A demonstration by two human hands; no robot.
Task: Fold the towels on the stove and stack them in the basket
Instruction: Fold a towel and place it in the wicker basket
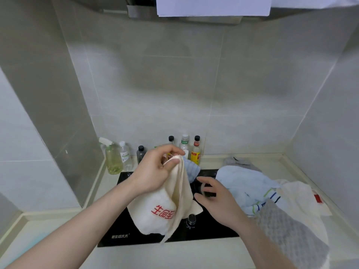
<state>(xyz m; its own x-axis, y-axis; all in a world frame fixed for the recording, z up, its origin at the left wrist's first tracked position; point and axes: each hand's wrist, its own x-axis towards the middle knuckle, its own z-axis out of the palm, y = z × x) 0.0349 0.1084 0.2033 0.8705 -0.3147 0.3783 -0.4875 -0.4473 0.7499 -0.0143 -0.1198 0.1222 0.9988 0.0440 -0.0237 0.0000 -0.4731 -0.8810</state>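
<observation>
Cream towel (155,208) with red printed characters hangs over the front-centre of the black stove (124,232), lifted by one gathered corner; left hand (155,171) holds that corner above the stove's middle, thumb and forefinger pinching the cloth, other fingers curled over it; lower folds of the towel drape down toward the stove's front edge, just left of a metal knob (192,218); right hand (217,199) is beside the towel's right edge over the stove's right half, fingers loosely spread and gripping nothing, whether fingertips touch the cloth cannot be told; pale blue towel (244,183) lies heaped on the stove's right side, striped band at its front; grey waffle-textured towel (289,230) lies on the counter (58,239) past the stove's front-right corner; another cream towel (303,197) with a red tag lies toward the counter's right edge; a small blue ribbed cloth (191,169) shows behind the held towel; bottles (195,152) and a spray bottle (112,156) stand along the counter's back edge against the wall; basket not in view
</observation>
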